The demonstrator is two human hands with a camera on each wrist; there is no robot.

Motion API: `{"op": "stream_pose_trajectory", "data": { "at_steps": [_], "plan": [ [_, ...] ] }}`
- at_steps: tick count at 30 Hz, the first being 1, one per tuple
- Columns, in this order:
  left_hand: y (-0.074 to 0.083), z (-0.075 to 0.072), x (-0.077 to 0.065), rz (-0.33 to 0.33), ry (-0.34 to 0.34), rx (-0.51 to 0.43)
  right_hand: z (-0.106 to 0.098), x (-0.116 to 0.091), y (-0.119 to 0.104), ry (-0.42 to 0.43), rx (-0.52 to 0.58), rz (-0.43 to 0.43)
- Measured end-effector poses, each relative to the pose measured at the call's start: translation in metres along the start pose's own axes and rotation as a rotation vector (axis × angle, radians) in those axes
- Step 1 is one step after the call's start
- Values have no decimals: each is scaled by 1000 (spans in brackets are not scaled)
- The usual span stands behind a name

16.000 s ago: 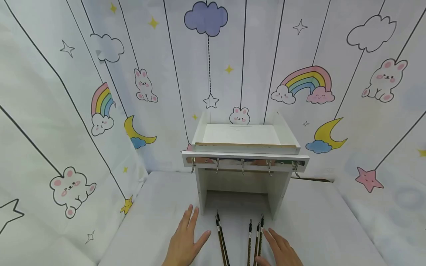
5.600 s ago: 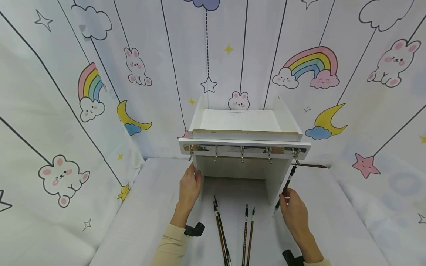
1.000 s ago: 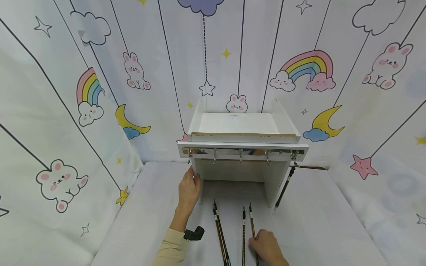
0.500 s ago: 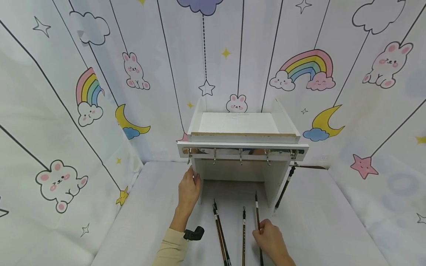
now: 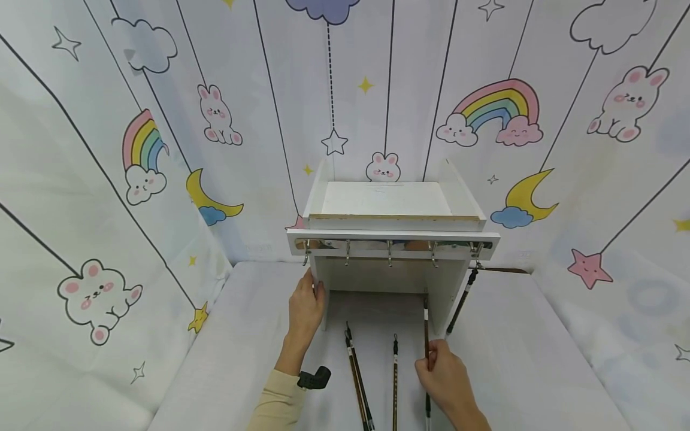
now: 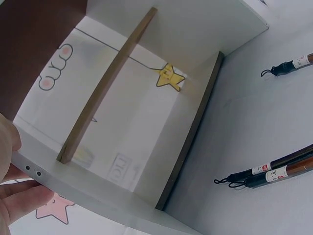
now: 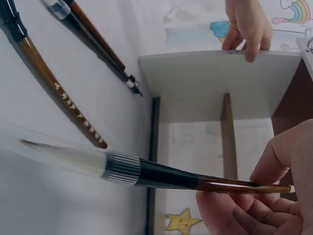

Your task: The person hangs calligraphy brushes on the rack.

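My right hand (image 5: 446, 377) pinches a calligraphy brush (image 7: 168, 175) by its brown shaft. The pale bristles sit inside a clear sleeve, and the other end points up toward the shelf. A white shelf (image 5: 334, 235) carries a rail (image 5: 368, 245) with several metal hooks. My left hand (image 5: 305, 310) grips the shelf's left side panel (image 6: 122, 198), thumb and fingers on either face. Another brush (image 5: 460, 305) hangs from the rightmost hook (image 5: 477, 251). A single brush (image 5: 395, 380) lies in front of the shelf, with two more brushes (image 5: 356, 378) side by side to its left.
The shelf stands on a white-covered table (image 5: 517, 347), its open compartment facing me. Behind and left hangs a white curtain (image 5: 269, 120) printed with rabbits, moons and rainbows. A dark strap device (image 5: 314, 378) is on my left wrist.
Earlier, my right hand brought one brush to the rightmost hook, where it now hangs. Since then it has picked up another and moved it forward and right. The left hand stays at the panel.
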State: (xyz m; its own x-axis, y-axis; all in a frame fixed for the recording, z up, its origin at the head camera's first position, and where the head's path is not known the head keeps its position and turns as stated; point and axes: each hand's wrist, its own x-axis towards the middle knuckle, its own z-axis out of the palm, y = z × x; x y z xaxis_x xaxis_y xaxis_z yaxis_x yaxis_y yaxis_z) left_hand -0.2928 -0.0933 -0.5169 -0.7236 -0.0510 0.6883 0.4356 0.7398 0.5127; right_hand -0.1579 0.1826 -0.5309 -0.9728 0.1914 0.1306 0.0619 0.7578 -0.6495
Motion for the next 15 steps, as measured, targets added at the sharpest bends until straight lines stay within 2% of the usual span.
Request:
{"op": "stream_pose_trajectory", "data": {
  "at_steps": [8, 11, 15],
  "plan": [
    [0, 0, 0, 10, 8, 7, -8, -1, -5, 207, -26, -198],
    [0, 0, 0, 8, 5, 7, -11, -1, -8, 253, -24, -236],
    [-1, 1, 0, 6, 3, 6, -15, -1, -12, 280, -8, -246]
  ]
}}
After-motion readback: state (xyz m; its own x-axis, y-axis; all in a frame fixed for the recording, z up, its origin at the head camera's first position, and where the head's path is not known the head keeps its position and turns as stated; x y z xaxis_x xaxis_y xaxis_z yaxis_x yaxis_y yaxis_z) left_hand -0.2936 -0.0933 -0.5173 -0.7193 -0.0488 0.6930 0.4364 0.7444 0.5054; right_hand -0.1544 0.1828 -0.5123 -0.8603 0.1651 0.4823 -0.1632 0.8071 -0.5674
